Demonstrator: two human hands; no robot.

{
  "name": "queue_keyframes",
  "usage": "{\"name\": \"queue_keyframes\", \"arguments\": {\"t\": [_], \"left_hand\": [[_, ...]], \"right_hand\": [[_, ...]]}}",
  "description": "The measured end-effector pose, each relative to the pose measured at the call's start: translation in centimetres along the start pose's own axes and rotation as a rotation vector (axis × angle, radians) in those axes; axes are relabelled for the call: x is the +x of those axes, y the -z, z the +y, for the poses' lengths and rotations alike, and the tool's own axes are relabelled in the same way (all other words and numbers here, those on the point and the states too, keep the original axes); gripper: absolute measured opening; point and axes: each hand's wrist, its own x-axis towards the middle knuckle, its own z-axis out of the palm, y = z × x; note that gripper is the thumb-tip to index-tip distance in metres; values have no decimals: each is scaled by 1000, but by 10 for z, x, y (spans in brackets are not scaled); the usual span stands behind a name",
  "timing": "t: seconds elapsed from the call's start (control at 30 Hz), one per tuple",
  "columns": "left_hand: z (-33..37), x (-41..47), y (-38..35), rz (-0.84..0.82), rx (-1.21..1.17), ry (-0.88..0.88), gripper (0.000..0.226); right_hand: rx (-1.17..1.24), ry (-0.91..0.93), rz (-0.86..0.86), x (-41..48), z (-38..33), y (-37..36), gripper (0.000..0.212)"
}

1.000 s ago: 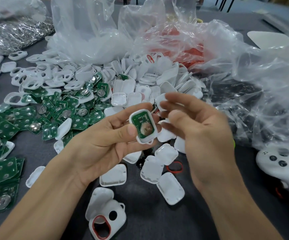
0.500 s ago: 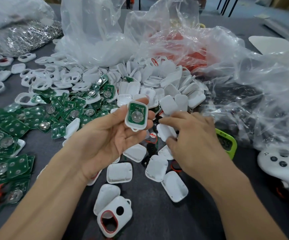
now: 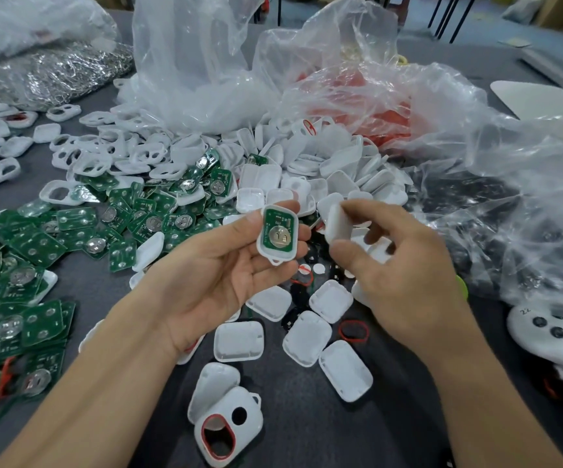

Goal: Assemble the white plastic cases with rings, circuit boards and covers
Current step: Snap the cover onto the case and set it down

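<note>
**Over the middle of the table, a cover comes to a loaded case**

In the head view, the left hand (image 3: 212,265) lies palm up over the table (image 3: 307,440). Its thumb and fingertips are curled narrowly round the rim of a case (image 3: 278,233). A green board with a round metal contact already sits in the case. The board faces up, probably so that its seating can be checked and the open side is ready for closing.

Just to the right, the right hand (image 3: 405,282) pinches a cover (image 3: 337,224) between thumb and fingers, and the other fingers are loosely bent. The cover is turned edge-on and sits close beside the case, seemingly not touching it. It likely needs to be rotated flat before it is pressed on.

The supplies are within reach:
- Loose boards (image 3: 70,231) are heaped to the left.
- Spare covers (image 3: 239,341) lie hollow side up below the hands.
- A red ring (image 3: 353,331) lies among the spare covers.
- A ringed case (image 3: 229,430) rests at the near edge.
- Crumpled bags (image 3: 442,146) lie far and right.

By this judgement the board step is done and covering is in hand.
</note>
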Motion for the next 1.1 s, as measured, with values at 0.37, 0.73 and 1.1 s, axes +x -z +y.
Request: {"name": "queue_keyframes", "arguments": {"t": [0.37,0.73,1.1], "left_hand": [[-4,-1,1,-55,19,-5,45],[-5,-1,2,-49,98,-4,62],[-7,-4,0,-1,175,-19,37]], "right_hand": [[636,-26,-182,-6,-14,-7,38],[25,274,-109,-17,-22,-5,49],[-47,322,-142,-17,-23,-3,50]]}}
